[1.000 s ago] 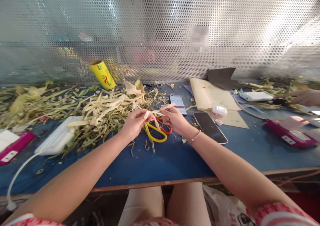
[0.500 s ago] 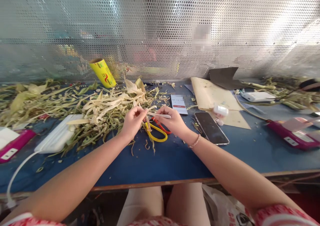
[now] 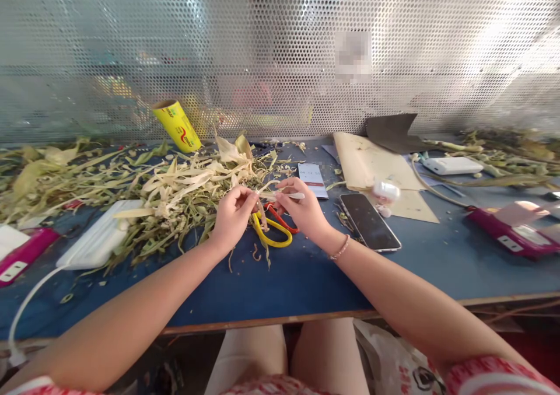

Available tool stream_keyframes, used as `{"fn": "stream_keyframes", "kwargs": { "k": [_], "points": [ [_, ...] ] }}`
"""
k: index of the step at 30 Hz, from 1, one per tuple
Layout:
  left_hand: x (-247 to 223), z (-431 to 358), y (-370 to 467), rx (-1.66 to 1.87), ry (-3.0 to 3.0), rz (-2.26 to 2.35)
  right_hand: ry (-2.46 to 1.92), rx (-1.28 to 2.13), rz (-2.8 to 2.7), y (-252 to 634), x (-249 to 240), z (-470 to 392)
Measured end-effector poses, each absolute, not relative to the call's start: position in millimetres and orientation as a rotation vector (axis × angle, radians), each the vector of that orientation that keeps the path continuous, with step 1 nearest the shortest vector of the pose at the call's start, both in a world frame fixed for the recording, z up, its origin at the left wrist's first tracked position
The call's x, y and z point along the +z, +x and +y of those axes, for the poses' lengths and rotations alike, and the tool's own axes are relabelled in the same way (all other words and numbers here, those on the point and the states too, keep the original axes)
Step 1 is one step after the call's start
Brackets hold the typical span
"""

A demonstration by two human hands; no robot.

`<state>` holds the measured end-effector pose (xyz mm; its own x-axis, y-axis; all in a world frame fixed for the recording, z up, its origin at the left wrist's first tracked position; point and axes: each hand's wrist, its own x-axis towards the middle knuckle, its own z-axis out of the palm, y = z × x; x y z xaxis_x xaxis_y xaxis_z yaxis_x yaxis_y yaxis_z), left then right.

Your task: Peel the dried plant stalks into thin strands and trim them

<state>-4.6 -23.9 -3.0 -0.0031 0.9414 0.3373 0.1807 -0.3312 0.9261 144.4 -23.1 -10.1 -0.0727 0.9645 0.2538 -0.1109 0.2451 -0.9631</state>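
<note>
My left hand [image 3: 235, 213] is closed in a pinch on one end of a pale, thin plant strip [image 3: 268, 195], at the edge of a heap of dried plant pieces [image 3: 192, 176]. Close beside it, my right hand [image 3: 301, 207] has its fingers closed on a slim whitish stick-like piece [image 3: 297, 196], whose blunt end sticks out past the thumb. Whether the strip and the stick are joined I cannot tell, as fingers cover part of both. Beneath the hands lie scissors with a yellow and a red handle loop [image 3: 280, 244]; their blades are hidden.
A yellow cardboard tube [image 3: 178, 128] leans near the perforated metal screen [image 3: 280, 51]. Two phones [image 3: 370, 222] [image 3: 312, 180], a small white case [image 3: 387, 192] and brown paper [image 3: 371, 164] lie to the right. White power bank-like block [image 3: 102, 237] and magenta power strips [image 3: 510, 231] flank the blue table [image 3: 306, 290].
My right fingers have shifted slightly and curled further around the whitish piece. A pale strip now arches above it between my hands. My left hand stays nearly still, pinching.
</note>
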Motion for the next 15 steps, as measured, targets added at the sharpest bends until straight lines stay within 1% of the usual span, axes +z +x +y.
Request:
{"fn": "stream_keyframes", "kwargs": {
  "k": [4, 7, 12, 15],
  "points": [
    [-4.8, -24.1, -4.0, 1.413, 1.589, 1.130, -0.925, 1.316, -1.156, 145.6, -12.8, -17.5],
    [-3.5, -25.5, -4.1, 1.383, 1.645, 1.100, -0.929, 1.388, -1.123, 146.8, -16.2, -14.3],
    [-3.6, -26.8, -5.8, 1.329, 1.844, 1.049, -0.889, 1.316, -1.245, 148.8, -18.8, -12.7],
    [-5.0, -26.8, -6.2, 1.334, 1.863, 1.087, -0.839, 1.242, -1.345, 149.3, -17.1, -13.6]
  ]
}}
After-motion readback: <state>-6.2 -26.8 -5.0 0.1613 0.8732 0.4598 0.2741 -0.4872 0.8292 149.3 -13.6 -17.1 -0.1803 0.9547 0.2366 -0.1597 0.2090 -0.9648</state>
